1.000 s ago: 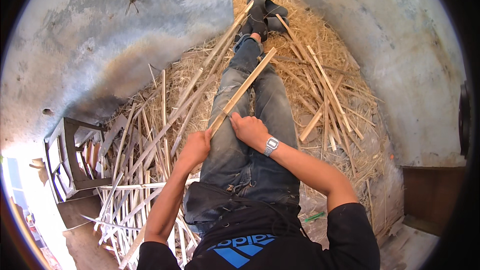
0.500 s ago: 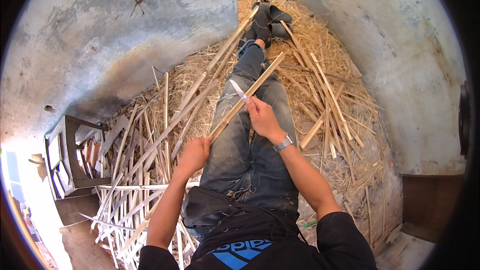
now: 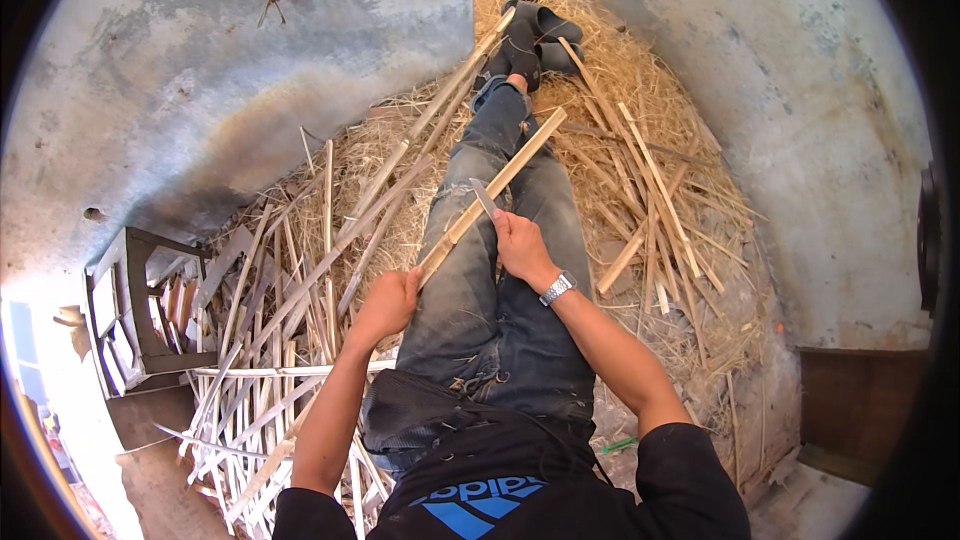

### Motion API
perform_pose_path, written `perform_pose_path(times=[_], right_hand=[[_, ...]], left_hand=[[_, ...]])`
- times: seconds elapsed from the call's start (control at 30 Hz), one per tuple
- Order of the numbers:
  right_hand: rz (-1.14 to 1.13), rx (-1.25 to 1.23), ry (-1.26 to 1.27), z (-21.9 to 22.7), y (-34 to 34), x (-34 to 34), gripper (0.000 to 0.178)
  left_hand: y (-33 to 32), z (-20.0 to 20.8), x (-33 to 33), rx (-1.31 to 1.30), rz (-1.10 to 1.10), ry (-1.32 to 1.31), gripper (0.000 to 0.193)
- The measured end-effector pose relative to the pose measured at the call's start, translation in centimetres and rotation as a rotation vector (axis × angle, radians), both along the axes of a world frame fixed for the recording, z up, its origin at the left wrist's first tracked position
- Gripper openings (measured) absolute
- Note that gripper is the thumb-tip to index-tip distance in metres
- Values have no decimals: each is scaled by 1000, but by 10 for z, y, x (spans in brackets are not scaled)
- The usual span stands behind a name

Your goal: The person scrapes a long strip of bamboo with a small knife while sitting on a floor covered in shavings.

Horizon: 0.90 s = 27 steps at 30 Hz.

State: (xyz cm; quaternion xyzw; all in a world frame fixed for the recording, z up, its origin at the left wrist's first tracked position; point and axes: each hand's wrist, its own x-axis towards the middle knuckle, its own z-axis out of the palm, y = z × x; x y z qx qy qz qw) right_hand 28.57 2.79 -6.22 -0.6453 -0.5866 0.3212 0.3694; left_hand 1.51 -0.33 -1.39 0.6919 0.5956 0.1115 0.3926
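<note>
A pale split bamboo strip [image 3: 510, 171] slants across my thighs, its far end raised toward the upper right. My left hand [image 3: 388, 304] is closed round the strip's near end. In my right hand [image 3: 523, 245] a knife [image 3: 483, 197] is gripped, its handle hidden by the fingers. The short blade points up and to the left and lies against or just over the strip's middle; whether it touches cannot be told. My legs [image 3: 500, 320], in dusty dark jeans, are stretched out underneath with the feet crossed.
Many thin strips [image 3: 270, 400] lie heaped at my left, beside an overturned dark frame [image 3: 150, 320]. More strips [image 3: 650, 200] lie on straw and shavings [image 3: 640, 80] at the right. Grey walls [image 3: 330, 30] rise on both sides. A small green object [image 3: 619, 445] lies near my right hip.
My right hand has moved slightly down and toward me, with the knife blade turned and lower along the strip. The left hand and the strip have barely moved.
</note>
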Motion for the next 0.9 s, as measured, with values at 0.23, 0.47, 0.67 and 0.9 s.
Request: perform_pose_path(times=[0.23, 0.47, 0.67, 0.9], right_hand=[[81, -175, 133, -4, 0, 9, 58], [259, -132, 87, 9, -25, -11, 53], [-54, -57, -12, 9, 22, 23, 53], [92, -103, 39, 7, 4, 23, 53]], left_hand=[[0, -4, -2, -39, 25, -67, 63], [4, 3, 1, -3, 17, -60, 64], [7, 4, 3, -4, -3, -33, 64], [5, -5, -5, -31, 15, -84, 65]])
